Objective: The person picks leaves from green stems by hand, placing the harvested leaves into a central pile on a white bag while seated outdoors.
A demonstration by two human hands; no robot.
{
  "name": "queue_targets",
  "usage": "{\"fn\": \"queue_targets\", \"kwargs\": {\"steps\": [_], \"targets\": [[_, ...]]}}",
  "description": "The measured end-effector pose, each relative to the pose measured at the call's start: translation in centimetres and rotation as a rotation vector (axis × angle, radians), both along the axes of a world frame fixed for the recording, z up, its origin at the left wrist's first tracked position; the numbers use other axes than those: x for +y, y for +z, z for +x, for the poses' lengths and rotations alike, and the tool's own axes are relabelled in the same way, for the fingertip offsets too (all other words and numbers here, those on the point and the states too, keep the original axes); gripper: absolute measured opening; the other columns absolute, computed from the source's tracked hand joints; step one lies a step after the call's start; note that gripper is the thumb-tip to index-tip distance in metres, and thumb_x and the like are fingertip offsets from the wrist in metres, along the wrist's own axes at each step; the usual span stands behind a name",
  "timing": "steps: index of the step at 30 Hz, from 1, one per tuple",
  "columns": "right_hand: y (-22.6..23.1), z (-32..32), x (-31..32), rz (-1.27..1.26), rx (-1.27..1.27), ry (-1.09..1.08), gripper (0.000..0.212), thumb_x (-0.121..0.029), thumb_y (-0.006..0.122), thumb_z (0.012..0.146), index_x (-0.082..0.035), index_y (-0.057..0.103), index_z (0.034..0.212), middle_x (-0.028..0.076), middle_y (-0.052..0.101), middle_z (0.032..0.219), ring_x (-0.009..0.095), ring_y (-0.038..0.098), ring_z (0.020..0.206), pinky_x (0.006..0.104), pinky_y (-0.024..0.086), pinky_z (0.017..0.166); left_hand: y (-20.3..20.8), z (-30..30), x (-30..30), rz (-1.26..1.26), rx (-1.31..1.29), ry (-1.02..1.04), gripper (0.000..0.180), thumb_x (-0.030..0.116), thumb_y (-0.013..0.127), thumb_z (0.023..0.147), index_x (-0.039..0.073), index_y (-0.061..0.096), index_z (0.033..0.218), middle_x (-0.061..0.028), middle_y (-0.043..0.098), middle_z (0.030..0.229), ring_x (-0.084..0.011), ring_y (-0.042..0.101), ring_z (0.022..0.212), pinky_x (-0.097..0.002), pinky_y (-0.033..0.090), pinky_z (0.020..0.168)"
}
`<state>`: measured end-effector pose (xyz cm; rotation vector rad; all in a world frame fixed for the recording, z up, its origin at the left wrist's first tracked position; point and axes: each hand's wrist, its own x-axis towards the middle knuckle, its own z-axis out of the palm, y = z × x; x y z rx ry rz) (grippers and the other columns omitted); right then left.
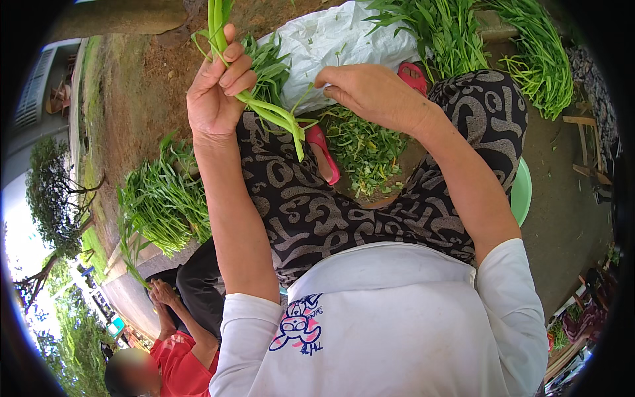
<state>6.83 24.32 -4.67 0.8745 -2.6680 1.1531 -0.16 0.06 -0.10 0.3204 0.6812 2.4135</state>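
Note:
My left hand (215, 89) is raised and closed around a bunch of long green vegetable stems (271, 112), whose cut ends point down toward my lap. My right hand (370, 89) hovers to the right of the stems with fingers curled, pinching at a thin green strand near the white sack; whether it grips the strand I cannot tell. Below both hands, between my patterned trouser legs (311, 212), lies a heap of chopped green trimmings (364, 152) next to my red sandals (323, 155).
A white plastic sack (331, 40) lies ahead on the dirt. Piles of leafy green stalks lie at the left (162, 205) and at the top right (536, 59). A green stool rim (522, 192) shows at right. Another person in red (178, 351) crouches at lower left.

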Motion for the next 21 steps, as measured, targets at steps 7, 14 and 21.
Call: {"fn": "queue_targets", "kwargs": {"steps": [7, 14, 21], "targets": [[1.0, 0.2, -0.3, -0.123, 0.02, -0.096, 0.018, -0.003, 0.058, 0.084, -0.005, 0.059, 0.102, 0.009, 0.058, 0.103, 0.027, 0.061, 0.081, 0.0349, 0.05, 0.071, -0.1, 0.1, 0.1, -0.009, -0.002, 0.002, 0.042, 0.004, 0.054, 0.09, -0.004, 0.044, 0.13, -0.0039, 0.05, 0.095, -0.0074, 0.037, 0.064, -0.0196, 0.033, 0.055], [0.4, 0.3, -1.3, -0.205, 0.131, 0.087, 0.019, -0.003, 0.061, 0.083, -0.006, 0.06, 0.102, 0.006, 0.059, 0.096, 0.024, 0.061, 0.078, 0.0324, 0.051, 0.066, -0.1, 0.0, 0.2, -0.007, 0.008, -0.015, 0.043, 0.003, 0.053, 0.089, -0.004, 0.043, 0.131, -0.0046, 0.05, 0.096, -0.0078, 0.037, 0.066, -0.0202, 0.033, 0.056], [0.4, 0.5, -1.3, -0.143, 0.14, 0.077, 0.013, -0.002, 0.061, 0.08, -0.006, 0.059, 0.092, 0.005, 0.054, 0.084, 0.024, 0.06, 0.071, 0.0331, 0.05, 0.062, -0.3, 0.0, 0.3, 0.007, -0.011, 0.005, 0.042, 0.002, 0.052, 0.09, -0.004, 0.043, 0.131, -0.006, 0.051, 0.097, -0.0087, 0.038, 0.066, -0.0203, 0.034, 0.057]]}}
